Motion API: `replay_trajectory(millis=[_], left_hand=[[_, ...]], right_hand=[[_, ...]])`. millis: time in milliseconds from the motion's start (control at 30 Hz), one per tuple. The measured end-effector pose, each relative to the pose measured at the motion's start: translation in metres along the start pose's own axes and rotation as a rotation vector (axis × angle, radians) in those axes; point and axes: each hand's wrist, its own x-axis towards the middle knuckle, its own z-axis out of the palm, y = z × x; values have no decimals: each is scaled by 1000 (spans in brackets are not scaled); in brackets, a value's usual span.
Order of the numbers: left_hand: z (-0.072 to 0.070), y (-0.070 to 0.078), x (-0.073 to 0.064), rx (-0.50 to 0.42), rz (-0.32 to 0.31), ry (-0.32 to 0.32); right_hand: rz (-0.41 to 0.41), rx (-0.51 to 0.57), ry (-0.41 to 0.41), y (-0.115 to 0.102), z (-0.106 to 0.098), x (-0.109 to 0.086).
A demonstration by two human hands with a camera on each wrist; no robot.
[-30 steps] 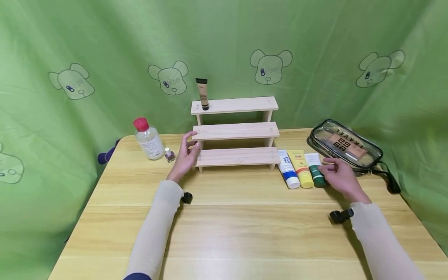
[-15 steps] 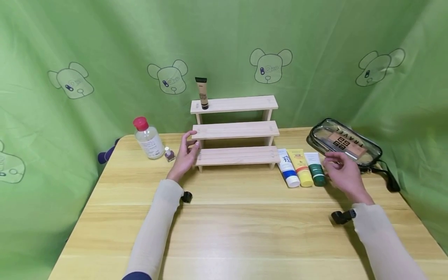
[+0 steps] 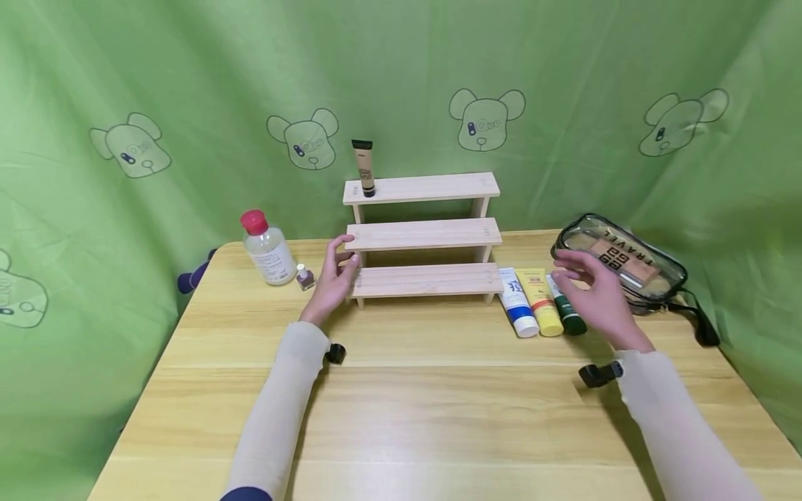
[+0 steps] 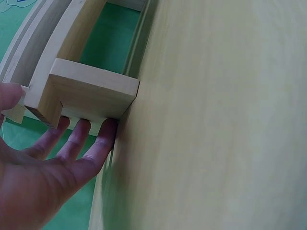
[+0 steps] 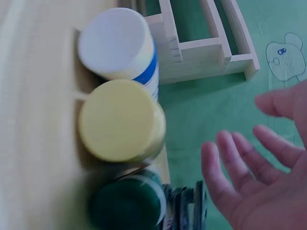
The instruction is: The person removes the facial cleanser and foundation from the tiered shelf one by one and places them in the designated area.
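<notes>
My left hand (image 3: pixel 335 280) is at the left end of the three-tier wooden display shelf (image 3: pixel 426 280), its fingertips against the end panel (image 4: pixel 96 88) in the left wrist view. My right hand (image 3: pixel 595 296) hovers with nothing in it, fingers loosely bent and thumb apart. In the head view it overlaps the green-and-white squeeze tube (image 3: pixel 573 321) and the front of the clear travel pouch (image 3: pixel 654 270). Beside that tube lie a yellow tube (image 3: pixel 540 306) and a white-and-blue tube (image 3: pixel 519 306), caps towards me. A beige tube with black ends (image 3: pixel 365 169) stands on the top tier's left end.
A clear bottle with a red cap (image 3: pixel 271 254) stands at the table's back left, with a small purple nail polish bottle (image 3: pixel 305 278) next to it. The pouch's black strap (image 3: pixel 704 327) lies near the right edge. A green curtain (image 3: pixel 401 83) hangs behind the wooden table (image 3: pixel 438 417).
My right hand first drew back right from the green-and-white tube, then rose and came left over it, its fingers spreading. The left hand stays at the shelf.
</notes>
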Motion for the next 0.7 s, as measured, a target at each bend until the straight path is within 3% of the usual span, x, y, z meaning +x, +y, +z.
replay_trajectory(millis=[267,700], left_hand=[[0,0,0,-5,-8,-1],[-4,-23,10,18,26,12]], right_hand=[[-50,78,-54,-26,12,22],[-97,183,-97,-85,40,64]])
